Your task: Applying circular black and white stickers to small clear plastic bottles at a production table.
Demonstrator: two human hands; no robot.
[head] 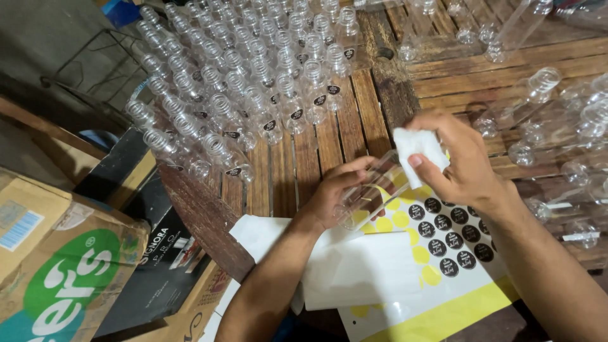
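One clear plastic bottle (373, 190) is clamped in the left hand (332, 193) while a white tissue (419, 152), pinched by the right hand (462, 161), is best pressed evenly against it.

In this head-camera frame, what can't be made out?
- Clear bottle in the left hand: its neck is hidden behind the white cloth and right hand.
- Sticker sheet: lower part cut off by the frame edge.
- Lying bottles, right edge: blurred, count unclear.

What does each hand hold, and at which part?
Left hand: clear plastic bottle, lying sideways, gripped around its body. Right hand: small white cloth, pinched by its fingertips.
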